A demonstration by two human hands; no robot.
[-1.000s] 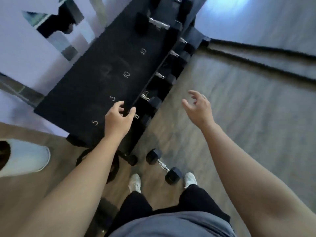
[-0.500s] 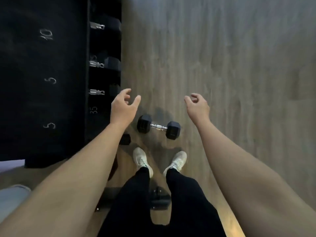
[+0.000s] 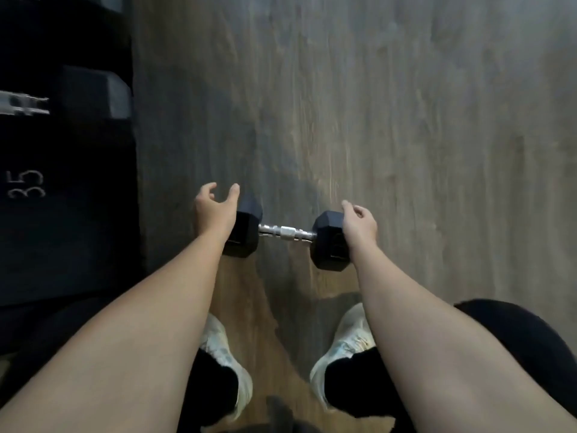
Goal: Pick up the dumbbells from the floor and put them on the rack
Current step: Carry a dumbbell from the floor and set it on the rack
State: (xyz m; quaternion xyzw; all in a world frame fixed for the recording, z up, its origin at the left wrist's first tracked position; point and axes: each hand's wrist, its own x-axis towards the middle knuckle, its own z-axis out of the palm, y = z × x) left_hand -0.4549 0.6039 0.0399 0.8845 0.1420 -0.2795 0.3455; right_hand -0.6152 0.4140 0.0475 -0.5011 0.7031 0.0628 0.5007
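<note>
Both grips released: left hand (image 3: 215,210) and right hand (image 3: 359,226) above dumbbell (image 3: 282,234) on wood-grain floor (image 3: 374,120).

Dumbbell: black hex-headed dumbbell with a knurled chrome handle (image 3: 286,233) lies flat on the floor at centre frame, handle running left to right.
Left hand: the left hand (image 3: 215,207) sits over the dumbbell's left head, fingers spread and curled, gripping nothing.
Right hand: the right hand (image 3: 359,225) sits over the right head, fingers loosely curled, likewise empty; contact cannot be told.
Floor: grey-brown wood-grain floor (image 3: 374,104) fills the upper and right frame.
Rack: black dumbbell rack (image 3: 62,239) along the left edge, marked "35", holding a larger black dumbbell (image 3: 93,92) at upper left.
Feet: white sneakers (image 3: 231,364) at lower centre, just below the dumbbell.
</note>
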